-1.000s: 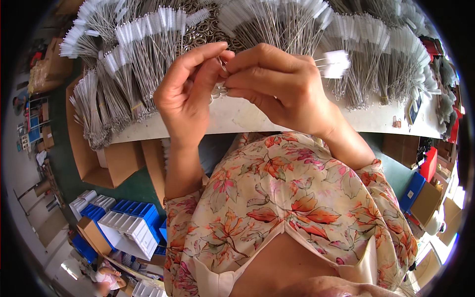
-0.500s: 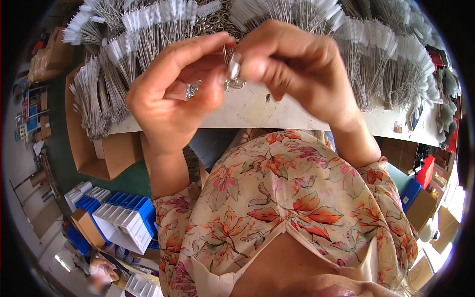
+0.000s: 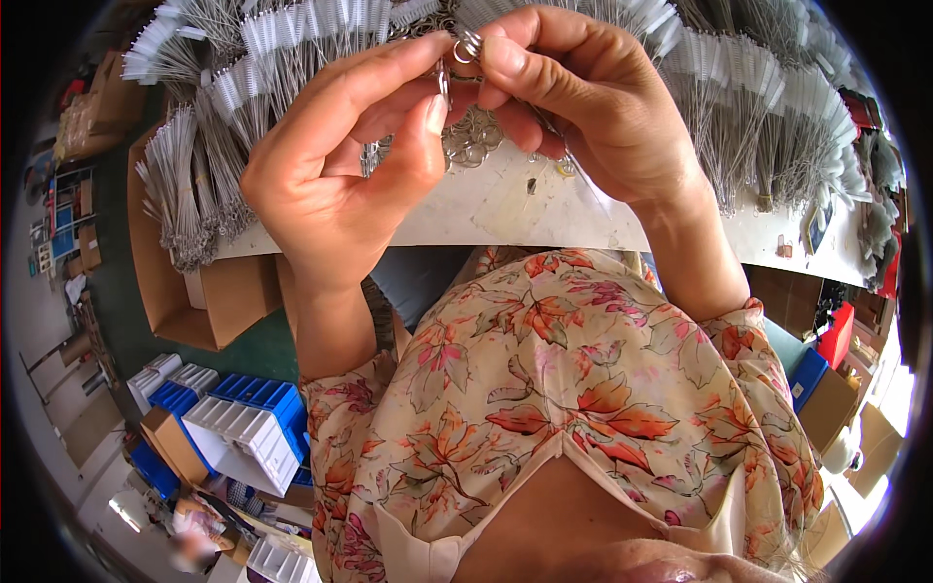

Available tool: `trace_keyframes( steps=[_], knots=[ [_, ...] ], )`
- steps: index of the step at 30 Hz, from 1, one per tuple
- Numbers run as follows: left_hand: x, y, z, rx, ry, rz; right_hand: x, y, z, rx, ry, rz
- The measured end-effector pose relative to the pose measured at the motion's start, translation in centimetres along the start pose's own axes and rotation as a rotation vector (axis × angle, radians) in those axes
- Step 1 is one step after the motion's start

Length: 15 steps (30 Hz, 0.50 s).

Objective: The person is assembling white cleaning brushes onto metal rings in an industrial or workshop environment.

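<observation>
Between the thumb and forefinger of my left hand (image 3: 335, 170) is a metal ring (image 3: 444, 82), seen nearly edge-on. My right hand (image 3: 607, 102) pinches the looped wire ends (image 3: 467, 46) of what look like thin wire brushes, their stems partly hidden by my fingers and trailing out below my palm. Both hands are raised over the near part of the table, fingertips close together. The ring and the loops are almost touching; whether they are linked I cannot tell. Below my fingers lies a pile of loose metal rings (image 3: 472, 138).
Bundles of wire brushes with white bristles (image 3: 180, 185) line the left and back of the white table (image 3: 428, 219), with more bundles (image 3: 705, 87) at right. A cardboard box (image 3: 233, 306) stands below the left edge. Blue and white crates (image 3: 243, 437) and another person (image 3: 194, 534) are lower left.
My right hand has moved up and slightly away from my left, and the wire loops now show at its fingertips. My left hand has stayed nearly in place, its thumb and forefinger around the ring.
</observation>
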State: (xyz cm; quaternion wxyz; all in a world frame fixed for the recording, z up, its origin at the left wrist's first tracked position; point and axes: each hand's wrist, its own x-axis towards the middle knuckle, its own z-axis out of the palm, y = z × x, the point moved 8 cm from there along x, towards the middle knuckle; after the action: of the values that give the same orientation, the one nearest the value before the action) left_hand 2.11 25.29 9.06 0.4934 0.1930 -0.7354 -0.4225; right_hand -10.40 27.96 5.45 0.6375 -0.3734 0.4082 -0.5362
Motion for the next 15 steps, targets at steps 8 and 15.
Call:
trace_keyframes(
  steps=[8,15],
  knots=[
    [0.0,0.0,-0.1,0.014,-0.019,0.006,0.5,1.2,0.3,-0.019,-0.170,-0.042],
    [0.1,-0.5,0.0,-0.036,-0.059,-0.048,0.6,0.5,-0.1,-0.224,-0.147,0.005]
  ],
)
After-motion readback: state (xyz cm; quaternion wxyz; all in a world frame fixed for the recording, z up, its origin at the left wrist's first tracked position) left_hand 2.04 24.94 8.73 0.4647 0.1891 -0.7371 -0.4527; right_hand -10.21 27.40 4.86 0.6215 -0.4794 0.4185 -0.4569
